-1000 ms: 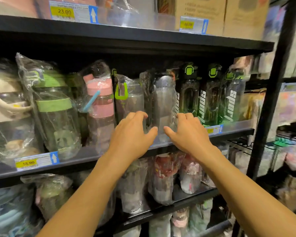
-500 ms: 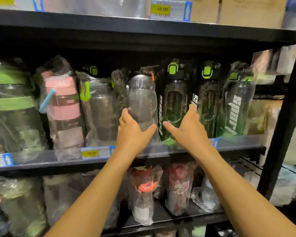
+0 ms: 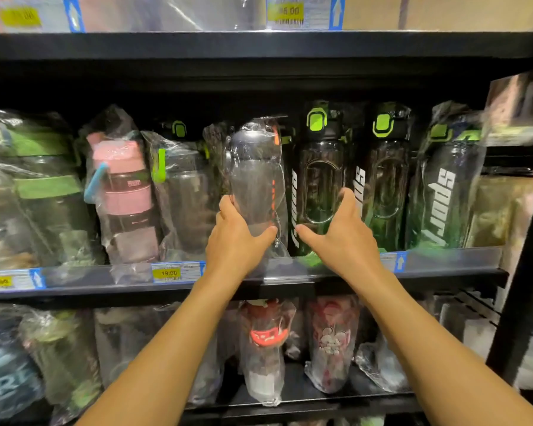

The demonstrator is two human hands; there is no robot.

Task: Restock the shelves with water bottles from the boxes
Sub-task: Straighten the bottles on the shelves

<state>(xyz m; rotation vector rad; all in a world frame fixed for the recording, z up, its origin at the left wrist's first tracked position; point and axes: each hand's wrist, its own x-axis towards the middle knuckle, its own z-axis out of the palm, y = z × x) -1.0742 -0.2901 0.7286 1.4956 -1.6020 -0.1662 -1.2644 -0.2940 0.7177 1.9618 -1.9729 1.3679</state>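
Left hand point(image 3: 237, 241) grips plastic-wrapped grey bottle point(image 3: 254, 179), upright at front edge of middle shelf point(image 3: 443, 279), mid-row. Right hand point(image 3: 342, 241) spread flat against neighbouring black bottle point(image 3: 320, 186). Row looks nearly full, this bottle apparently being seated. Boxes not visible.

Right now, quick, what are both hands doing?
Left hand: holding the clear wrapped bottle.
Right hand: open, fingers flat against a black bottle.
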